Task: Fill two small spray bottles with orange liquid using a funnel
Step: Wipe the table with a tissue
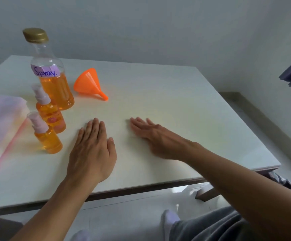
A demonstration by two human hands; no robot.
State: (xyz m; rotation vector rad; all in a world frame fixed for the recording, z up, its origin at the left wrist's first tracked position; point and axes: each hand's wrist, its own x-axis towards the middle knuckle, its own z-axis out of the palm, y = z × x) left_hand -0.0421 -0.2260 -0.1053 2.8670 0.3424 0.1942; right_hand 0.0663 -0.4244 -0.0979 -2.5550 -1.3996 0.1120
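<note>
**Now: both grips flat and empty, kit parked on left of desk**

Basically nothing is held. Left grip (91, 150) lies palm-down on the desk (176, 101), fingers straight and close together. Right grip (155, 140) lies beside it, fingers straight and slightly spread, also empty. Both are near the desk's front edge, apart from the task things.

Handling, as a judgement:
- Big bottle (52, 75), gold cap on, "Spray" label, approx half full of orange liquid. Prob the heaviest item and the liquid will slosh. Take it round the body at or below the label, w/ the other grip on the cap to unscrew.
- Rear spray bottle (50, 110) and front spray bottle (45, 136) stand just left of the left grip, pump heads on. Both look full to the shoulder. Small, light, smooth-walled and tall for their base, so easy to tip. Hold round the body and twist the pump head, not the nozzle.
- Funnel (89, 84) lies on its side behind the grips, right of the big bottle, spout pointing right. Looks like stiff, thin, v. light plastic and may roll. Pinch it at the cone rim.

Count:
- 2 small spray bottles
- 1 big bottle
- 1 funnel
- 1 pastel cloth (2, 127) at far left
- 2 grips
</note>
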